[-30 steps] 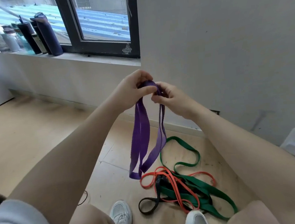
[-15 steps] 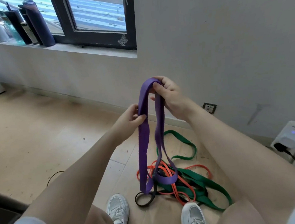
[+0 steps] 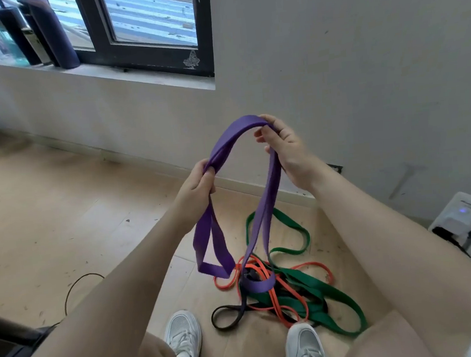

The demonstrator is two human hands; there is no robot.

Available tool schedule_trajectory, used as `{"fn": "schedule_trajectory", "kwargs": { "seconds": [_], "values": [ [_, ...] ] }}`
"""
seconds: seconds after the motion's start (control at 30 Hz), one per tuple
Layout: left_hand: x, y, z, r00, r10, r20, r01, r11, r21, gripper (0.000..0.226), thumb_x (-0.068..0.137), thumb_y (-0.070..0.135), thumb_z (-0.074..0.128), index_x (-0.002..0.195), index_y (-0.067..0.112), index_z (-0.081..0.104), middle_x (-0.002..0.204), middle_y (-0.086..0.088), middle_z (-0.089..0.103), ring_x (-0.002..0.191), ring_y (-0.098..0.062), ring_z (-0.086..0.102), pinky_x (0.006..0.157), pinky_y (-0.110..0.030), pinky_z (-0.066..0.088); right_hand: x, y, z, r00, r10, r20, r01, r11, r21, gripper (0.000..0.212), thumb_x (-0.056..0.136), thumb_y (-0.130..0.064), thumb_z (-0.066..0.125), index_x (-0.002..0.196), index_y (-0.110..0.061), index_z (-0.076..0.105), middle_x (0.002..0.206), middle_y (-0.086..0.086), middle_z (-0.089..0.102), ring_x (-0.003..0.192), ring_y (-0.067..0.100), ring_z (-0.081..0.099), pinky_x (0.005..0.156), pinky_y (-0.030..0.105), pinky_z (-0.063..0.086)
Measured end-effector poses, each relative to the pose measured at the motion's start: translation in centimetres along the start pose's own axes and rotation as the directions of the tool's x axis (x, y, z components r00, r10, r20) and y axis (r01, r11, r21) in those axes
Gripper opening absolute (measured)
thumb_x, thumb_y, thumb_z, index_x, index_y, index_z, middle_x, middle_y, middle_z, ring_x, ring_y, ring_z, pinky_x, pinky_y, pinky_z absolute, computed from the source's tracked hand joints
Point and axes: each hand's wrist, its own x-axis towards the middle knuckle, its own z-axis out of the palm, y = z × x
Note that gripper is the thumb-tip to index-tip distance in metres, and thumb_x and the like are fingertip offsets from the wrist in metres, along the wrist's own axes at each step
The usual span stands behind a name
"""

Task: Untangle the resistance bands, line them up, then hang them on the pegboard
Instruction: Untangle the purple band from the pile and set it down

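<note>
A wide purple resistance band (image 3: 270, 186) arches between my two hands above the floor. My left hand (image 3: 198, 184) grips it low on the left, and one loop hangs down from there. My right hand (image 3: 285, 148) pinches it higher on the right; a second loop drops from it onto the pile. On the wooden floor below lies a tangle of a green band (image 3: 320, 287), an orange band (image 3: 270, 292) and a black band (image 3: 226, 318). No pegboard is in view.
My two white shoes (image 3: 186, 342) stand just in front of the pile. A wall with a socket (image 3: 337, 168) rises behind it. A white device with a blue light (image 3: 459, 212) sits at the right. Bottles (image 3: 53, 32) line the window sill. A thin cable (image 3: 75, 283) lies on the floor at the left.
My hands have drawn apart, spreading the purple band into an arch. The left hand slid down and left along the band, and two separate loops now hang.
</note>
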Motion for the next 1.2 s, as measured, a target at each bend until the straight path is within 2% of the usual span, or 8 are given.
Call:
{"fn": "schedule_trajectory", "kwargs": {
  "seconds": [0.2,0.33,0.5,0.67,0.8,0.93,1.07,1.2],
  "values": [
    [0.2,2.3,0.6,0.996,0.054,0.075,-0.061,0.994,0.092,0.03,0.102,0.023,0.029,0.131,0.024,0.037,0.097,0.01,0.048,0.087,-0.003,0.044,0.088,-0.024,0.034,0.0,0.4,0.9,0.982,0.086,0.168,-0.048,0.975,-0.218,0.025,0.099,-0.023,0.042,0.121,-0.018,0.053,0.11,-0.011,0.058,0.109,0.005,0.051,0.095,0.02,0.04],
    [0.4,3.1,1.0,0.985,0.078,0.154,-0.077,0.997,-0.011,0.027,0.103,0.019,0.027,0.103,0.043,0.04,0.099,0.014,0.044,0.087,-0.001,0.045,0.076,-0.014,0.038,0.0,0.9,1.5,0.976,0.127,0.176,-0.068,0.949,-0.309,0.027,0.099,-0.025,0.043,0.12,-0.013,0.055,0.1,-0.01,0.06,0.089,-0.004,0.056,0.07,0.009,0.043],
    [0.5,2.1,1.6,0.984,0.073,0.164,-0.094,0.988,0.122,0.024,0.1,0.016,0.034,0.099,0.038,0.044,0.104,0.003,0.051,0.086,-0.005,0.051,0.07,-0.01,0.041,0.0,0.6,2.0,0.972,0.077,0.223,-0.028,0.976,-0.214,0.012,0.1,-0.015,0.039,0.097,-0.013,0.05,0.077,-0.005,0.052,0.055,-0.009,0.049,0.057,0.008,0.04],
    [0.4,1.0,2.1,0.995,0.063,0.078,-0.071,0.992,0.108,0.013,0.099,0.02,0.038,0.107,0.025,0.047,0.118,-0.005,0.048,0.099,-0.015,0.053,0.092,-0.031,0.046,0.1,0.3,2.1,0.918,0.075,0.389,0.013,0.976,-0.218,0.032,0.093,0.005,0.042,0.119,-0.012,0.049,0.095,0.0,0.06,0.084,0.009,0.061,0.078,0.023,0.05],
    [0.4,0.7,1.7,0.996,0.011,0.083,-0.017,0.997,0.077,0.019,0.098,0.022,0.041,0.115,0.023,0.049,0.121,-0.001,0.05,0.099,-0.006,0.054,0.086,-0.021,0.046,0.0,1.0,2.1,0.953,0.064,0.295,-0.014,0.985,-0.17,0.044,0.094,0.002,0.044,0.136,-0.008,0.038,0.108,0.004,0.06,0.092,0.013,0.06,0.083,0.027,0.049],
    [0.4,1.1,1.4,1.0,0.017,0.002,-0.017,0.999,0.041,0.018,0.096,0.019,0.048,0.113,0.02,0.053,0.096,0.008,0.064,0.088,-0.004,0.061,0.075,-0.016,0.049,0.1,1.4,2.8,0.975,0.028,0.221,-0.017,0.999,-0.05,0.038,0.095,0.002,0.044,0.131,-0.007,0.038,0.111,0.01,0.061,0.091,0.011,0.063,0.082,0.023,0.052],
    [0.4,0.8,1.1,0.996,0.024,-0.084,-0.024,1.0,0.005,0.019,0.089,0.017,0.06,0.107,0.016,0.06,0.093,0.002,0.068,0.084,-0.01,0.065,0.08,-0.025,0.054,0.5,1.7,3.2,0.977,0.003,0.212,0.013,0.997,-0.073,0.034,0.095,0.0,0.046,0.128,-0.006,0.048,0.118,0.011,0.059,0.088,0.013,0.065,0.081,0.023,0.053],
    [0.8,0.7,1.0,0.99,0.032,-0.14,-0.027,0.999,0.043,0.019,0.086,0.02,0.065,0.103,0.013,0.063,0.089,-0.003,0.069,0.083,-0.02,0.067,0.082,-0.04,0.056,0.7,2.5,3.4,0.994,0.009,0.113,-0.01,1.0,0.011,0.031,0.093,-0.001,0.051,0.122,-0.012,0.055,0.106,0.007,0.066,0.087,0.018,0.068,0.086,0.031,0.054]
  ]
}}
